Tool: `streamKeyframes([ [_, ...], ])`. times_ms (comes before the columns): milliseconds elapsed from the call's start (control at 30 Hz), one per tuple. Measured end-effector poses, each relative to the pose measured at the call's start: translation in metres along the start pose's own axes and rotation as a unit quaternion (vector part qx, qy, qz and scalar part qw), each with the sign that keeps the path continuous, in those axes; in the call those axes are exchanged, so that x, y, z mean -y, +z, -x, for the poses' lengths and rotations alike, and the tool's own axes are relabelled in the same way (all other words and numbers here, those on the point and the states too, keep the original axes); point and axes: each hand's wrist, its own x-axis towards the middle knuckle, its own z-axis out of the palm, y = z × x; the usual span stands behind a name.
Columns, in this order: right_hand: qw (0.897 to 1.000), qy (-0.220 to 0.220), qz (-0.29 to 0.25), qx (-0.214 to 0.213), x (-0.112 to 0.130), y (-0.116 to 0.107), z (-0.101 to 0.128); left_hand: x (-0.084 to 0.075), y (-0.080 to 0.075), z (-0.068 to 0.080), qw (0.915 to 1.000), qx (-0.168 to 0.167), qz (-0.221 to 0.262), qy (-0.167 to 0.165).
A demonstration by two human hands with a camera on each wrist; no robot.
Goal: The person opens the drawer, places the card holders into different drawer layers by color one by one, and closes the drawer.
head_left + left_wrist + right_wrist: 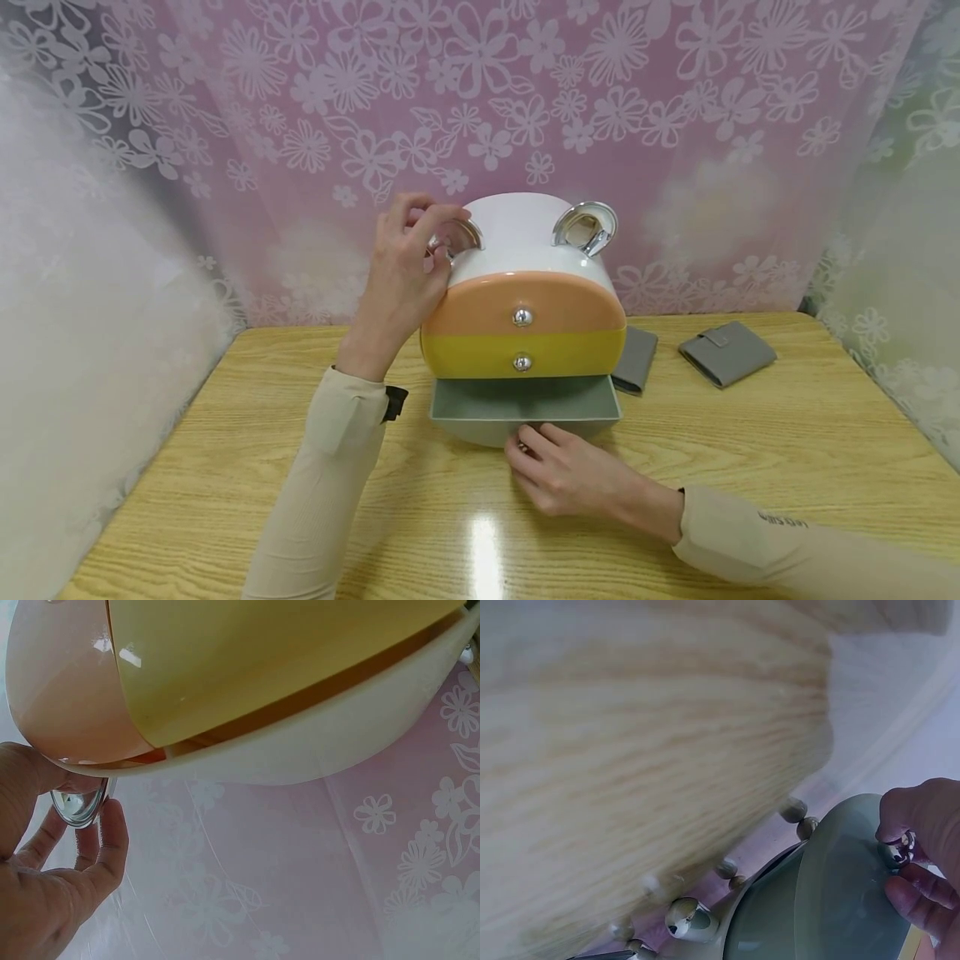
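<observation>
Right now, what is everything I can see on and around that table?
Drawer box: one, white top, on the table's middle.
Drawers: three; orange and yellow closed, grey-green bottom drawer pulled out.
Chrome handles: two; left handle, right handle, on top.
Grey wallets: two; one to the right, one partly behind the box.
Table: one, light wood.
Curtain: pink, white flowers, behind.
Left hand: grip on the left handle.
Right hand: pinching the bottom drawer's knob.
</observation>
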Motion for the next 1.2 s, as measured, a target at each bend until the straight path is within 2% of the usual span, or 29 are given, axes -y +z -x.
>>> streamKeyframes([
  [533,1.0,-0.002,-0.013,-0.013,0.005,-0.004,0.001,0.0,0.0,0.0,1.0,0.002,0.001,-0.001],
  [967,0.999,0.013,-0.039,-0.02,0.003,-0.01,0.0,0.0,0.0,0.0,1.0,0.0,0.002,-0.003],
  [1200,0.996,0.03,-0.062,-0.063,-0.003,-0.017,0.0,-0.001,-0.001,0.0,1.0,0.0,0.002,-0.002],
])
